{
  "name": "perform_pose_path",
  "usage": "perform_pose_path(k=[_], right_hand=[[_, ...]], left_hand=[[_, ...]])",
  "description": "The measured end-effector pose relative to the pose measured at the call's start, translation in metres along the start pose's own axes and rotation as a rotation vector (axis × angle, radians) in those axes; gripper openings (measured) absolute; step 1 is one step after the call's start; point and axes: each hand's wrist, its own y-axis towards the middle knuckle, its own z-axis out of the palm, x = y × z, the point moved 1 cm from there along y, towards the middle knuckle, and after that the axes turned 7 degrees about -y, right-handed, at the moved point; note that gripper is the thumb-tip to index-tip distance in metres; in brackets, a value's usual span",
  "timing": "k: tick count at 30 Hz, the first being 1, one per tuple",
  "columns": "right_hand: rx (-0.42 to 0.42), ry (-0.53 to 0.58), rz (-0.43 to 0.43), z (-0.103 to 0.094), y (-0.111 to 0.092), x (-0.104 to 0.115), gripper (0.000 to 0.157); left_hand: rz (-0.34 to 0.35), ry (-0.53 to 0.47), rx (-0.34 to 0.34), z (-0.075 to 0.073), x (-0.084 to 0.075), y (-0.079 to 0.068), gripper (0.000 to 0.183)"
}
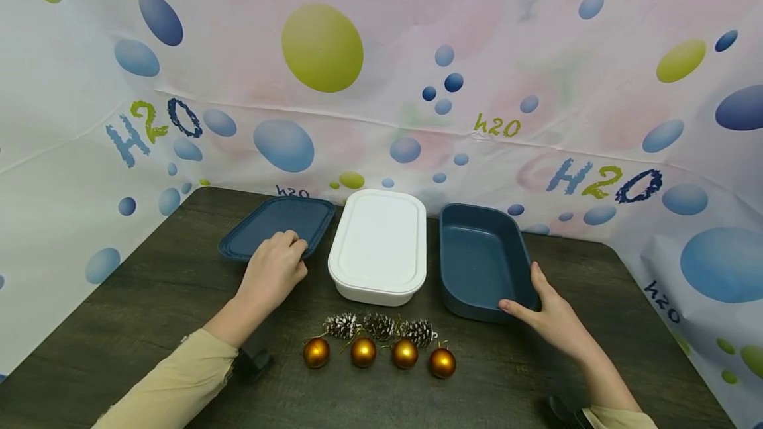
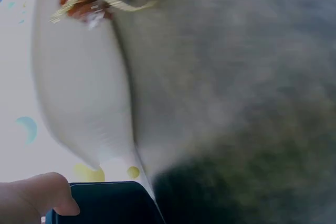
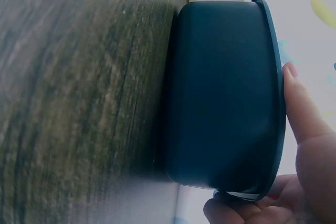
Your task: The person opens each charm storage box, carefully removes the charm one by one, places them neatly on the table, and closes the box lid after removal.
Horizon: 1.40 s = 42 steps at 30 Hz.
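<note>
My left hand (image 1: 274, 270) grips the near right corner of a dark blue lid (image 1: 283, 220) at the back left. In the left wrist view the thumb (image 2: 50, 195) lies over the lid's edge. My right hand (image 1: 554, 320) holds an uncovered dark blue container (image 1: 477, 310) by its near right corner. Its thumb lies at the near rim, its fingers along the right side; in the right wrist view some curl at the container's end (image 3: 226, 93). A white container with a white lid (image 1: 378, 237) stands between the blue lid and the blue container.
In front of the white container lie three frosted pine cones (image 1: 379, 327) in a row. Several gold ball ornaments (image 1: 363, 353) form a second row nearer me. A dark wooden table (image 1: 369, 409) bears everything, and a printed curtain (image 1: 381, 98) hangs behind it.
</note>
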Motion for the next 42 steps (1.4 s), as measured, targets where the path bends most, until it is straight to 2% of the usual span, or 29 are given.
perform_pose_path(k=[4, 8, 13, 17, 21, 30, 37, 42], right_hand=[[0.003, -0.013, 0.01, 0.0, 0.0, 0.0, 0.108], [0.005, -0.018, 0.017, -0.001, -0.001, 0.001, 0.108], [0.013, -0.017, 0.024, -0.001, -0.001, 0.002, 0.108], [0.024, -0.021, 0.041, 0.0, -0.002, 0.001, 0.108], [0.022, -0.03, 0.05, 0.0, -0.001, 0.002, 0.108], [0.015, -0.041, 0.059, 0.001, 0.0, 0.002, 0.109], [0.024, -0.045, 0.069, 0.0, 0.0, 0.001, 0.11], [0.026, -0.048, 0.07, 0.0, 0.0, 0.002, 0.109]], left_hand=[[-0.01, -0.015, -0.048, -0.008, 0.001, 0.004, 0.014], [-0.021, 0.007, -0.093, -0.02, 0.004, 0.01, 0.023], [-0.07, 0.0, -0.108, -0.034, 0.01, 0.017, 0.006], [-0.099, -0.017, -0.148, -0.043, 0.015, 0.022, 0.017], [-0.129, -0.048, -0.209, -0.051, 0.018, 0.026, 0.016], [-0.221, -0.12, -0.347, -0.067, 0.024, 0.026, 0.02], [-0.313, -0.201, -0.379, -0.077, 0.03, 0.024, 0.022], [-0.385, -0.259, -0.453, -0.083, 0.037, 0.023, 0.023]])
